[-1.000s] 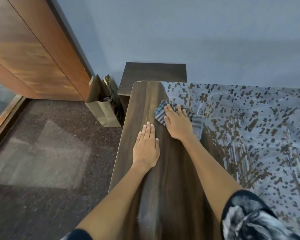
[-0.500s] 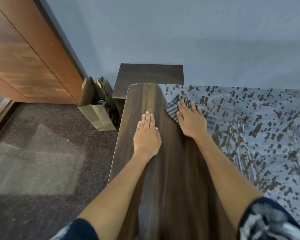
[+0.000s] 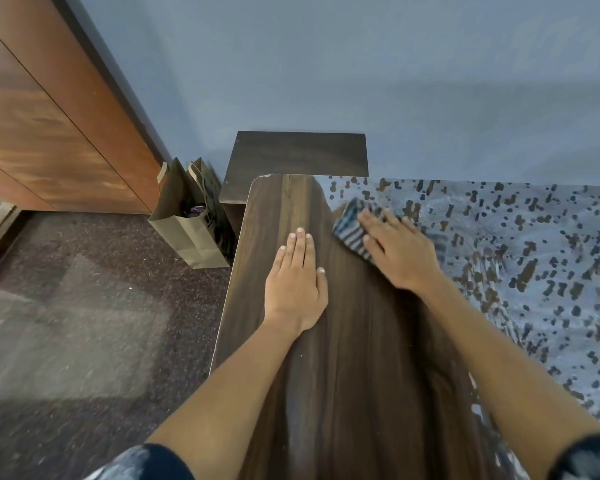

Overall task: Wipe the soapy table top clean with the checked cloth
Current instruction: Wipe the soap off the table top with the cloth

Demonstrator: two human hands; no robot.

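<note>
The dark wood table top [image 3: 347, 358] runs away from me, bare along its left strip. Pale soapy film with dark patches [image 3: 520, 258] covers its right part. My right hand [image 3: 400, 252] lies flat on the checked cloth [image 3: 352, 230], pressing it down at the border between wiped wood and soap, near the far end. Only the cloth's left part shows past my fingers. My left hand [image 3: 297, 284] rests flat, fingers together, on the wiped wood left of the cloth, holding nothing.
A small dark side table [image 3: 298, 155] stands beyond the table's far end against the blue wall. A brown paper bag [image 3: 184, 223] sits on the dark carpet to the left. A wooden cabinet [image 3: 45, 133] fills the upper left.
My right hand has slid the cloth to the right and a little farther away, into the soapy area. The left hand stays flat on the wood; the camera has shifted slightly.
</note>
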